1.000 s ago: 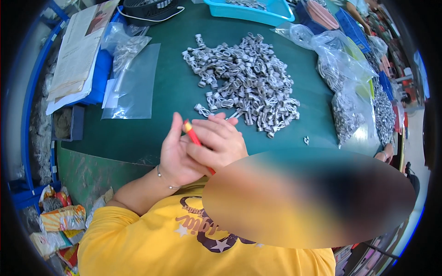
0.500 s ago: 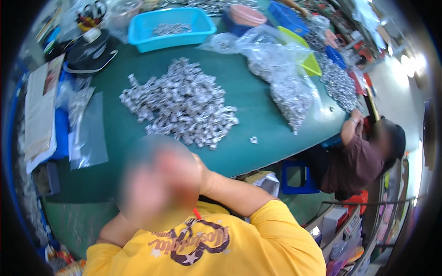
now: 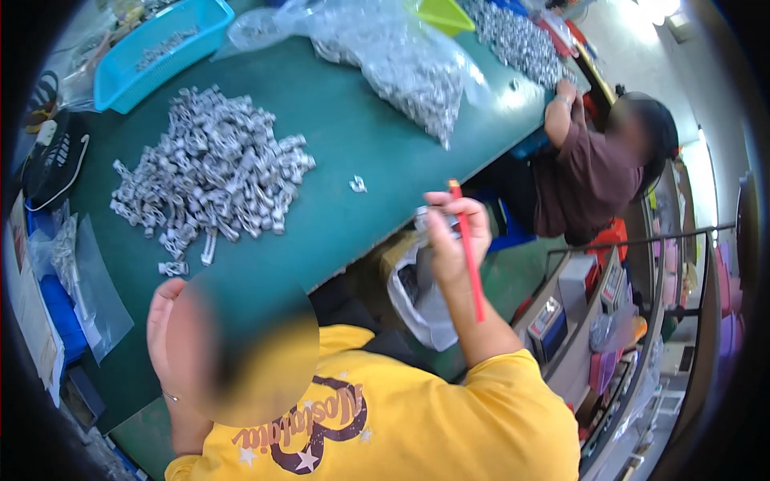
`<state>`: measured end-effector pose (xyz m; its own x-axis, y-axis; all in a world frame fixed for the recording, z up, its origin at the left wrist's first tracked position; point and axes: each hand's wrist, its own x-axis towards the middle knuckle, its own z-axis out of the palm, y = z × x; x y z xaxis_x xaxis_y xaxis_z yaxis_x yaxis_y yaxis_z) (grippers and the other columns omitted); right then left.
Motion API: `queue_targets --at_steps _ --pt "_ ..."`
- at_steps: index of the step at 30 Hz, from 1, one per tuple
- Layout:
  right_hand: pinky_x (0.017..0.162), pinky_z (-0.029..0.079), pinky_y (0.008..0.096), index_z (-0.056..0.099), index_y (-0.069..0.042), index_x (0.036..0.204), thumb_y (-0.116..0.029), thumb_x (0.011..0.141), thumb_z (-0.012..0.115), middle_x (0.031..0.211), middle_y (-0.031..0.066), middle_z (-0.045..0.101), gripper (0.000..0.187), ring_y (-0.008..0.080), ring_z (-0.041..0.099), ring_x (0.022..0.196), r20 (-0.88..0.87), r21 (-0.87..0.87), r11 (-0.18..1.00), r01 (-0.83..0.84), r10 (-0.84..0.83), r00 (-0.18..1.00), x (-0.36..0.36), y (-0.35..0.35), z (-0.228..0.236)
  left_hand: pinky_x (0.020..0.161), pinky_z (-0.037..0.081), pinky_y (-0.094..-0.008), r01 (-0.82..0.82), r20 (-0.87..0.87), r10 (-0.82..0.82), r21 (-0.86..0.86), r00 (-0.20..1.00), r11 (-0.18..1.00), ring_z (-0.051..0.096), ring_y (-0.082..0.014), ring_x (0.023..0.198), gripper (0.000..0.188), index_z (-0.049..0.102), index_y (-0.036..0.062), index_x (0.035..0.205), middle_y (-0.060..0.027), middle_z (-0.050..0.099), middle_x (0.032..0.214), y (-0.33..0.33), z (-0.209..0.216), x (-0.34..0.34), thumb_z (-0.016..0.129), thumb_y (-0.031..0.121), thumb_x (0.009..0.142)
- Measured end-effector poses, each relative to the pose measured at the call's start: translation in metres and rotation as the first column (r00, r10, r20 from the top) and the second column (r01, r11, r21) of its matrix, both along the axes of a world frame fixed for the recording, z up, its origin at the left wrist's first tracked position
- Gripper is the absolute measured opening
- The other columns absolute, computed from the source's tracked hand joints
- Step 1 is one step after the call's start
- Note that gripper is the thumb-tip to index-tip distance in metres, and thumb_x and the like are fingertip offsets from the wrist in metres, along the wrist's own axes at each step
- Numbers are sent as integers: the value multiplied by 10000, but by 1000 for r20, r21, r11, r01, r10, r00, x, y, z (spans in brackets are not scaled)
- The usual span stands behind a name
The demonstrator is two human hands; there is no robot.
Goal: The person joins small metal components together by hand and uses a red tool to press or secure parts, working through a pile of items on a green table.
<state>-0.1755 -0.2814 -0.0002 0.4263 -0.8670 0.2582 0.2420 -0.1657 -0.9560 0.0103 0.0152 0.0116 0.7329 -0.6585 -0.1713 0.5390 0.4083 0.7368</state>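
Observation:
My right hand (image 3: 461,232) is raised past the table's front edge, closed around a slim red stick (image 3: 469,264) with a yellowish upper end. A small shiny metal piece (image 3: 422,218) shows at its fingertips. At the lower left, my left hand (image 3: 163,329) is upright by the table's edge; a blurred patch covers most of it, and only some bent fingers show. Just beyond it lies a large heap of small silver metal clips (image 3: 216,160) on the green table (image 3: 321,232). One loose clip (image 3: 358,184) sits apart to the right of the heap.
A blue basket (image 3: 120,100) with small parts stands far left. A clear bag (image 3: 401,72) of metal parts lies at the back. On the right, a person in a dark top (image 3: 589,180) reaches to another metal pile (image 3: 521,52). Below the edge hangs a white bag (image 3: 421,297).
My right hand has swung out to the right, with the red stick now in plain view. My left hand shows further left. The whole view has shifted and turned.

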Motion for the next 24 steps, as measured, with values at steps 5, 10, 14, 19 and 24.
queue_targets --at_steps 5,10,14,19,24 --pt "761 461 255 500 -41 883 37 774 613 905 76 610 176 117 559 835 -282 -26 953 300 -295 913 -90 -21 -70 649 414 -212 -42 31 39 101 999 994 488 -100 780 220 473 10 1119 -56 501 934 2 -3 16 415 112 933" --pt "750 438 217 527 -44 832 -25 814 593 842 37 595 71 84 547 780 -563 -63 957 282 -267 782 -128 -30 -121 635 400 -194 4 271 -105 352 957 936 472 -80 743 193 524 3 1070 -61 528 988 12 -8 39 487 56 889" --pt "791 451 252 513 -34 868 19 841 555 884 90 617 72 135 585 849 -327 -250 934 256 -330 885 -69 -32 -69 608 364 -176 -571 796 -295 590 528 570 394 -72 695 367 544 26 1086 -25 483 1065 6 1 34 588 -81 737" --pt "828 453 342 483 -29 878 90 823 517 880 133 612 135 221 595 845 -31 -511 854 98 -132 991 2 -23 -21 661 432 -240 -622 794 -481 598 373 505 492 -162 747 333 559 25 1016 -78 508 1011 7 -2 39 648 -23 699" --pt "738 476 345 512 -20 846 133 752 537 854 161 618 181 247 599 771 -129 -637 712 -296 280 951 77 38 3 660 466 -280 -541 819 -452 573 353 616 545 -209 745 235 569 8 891 -101 516 914 -13 4 21 680 -14 685"
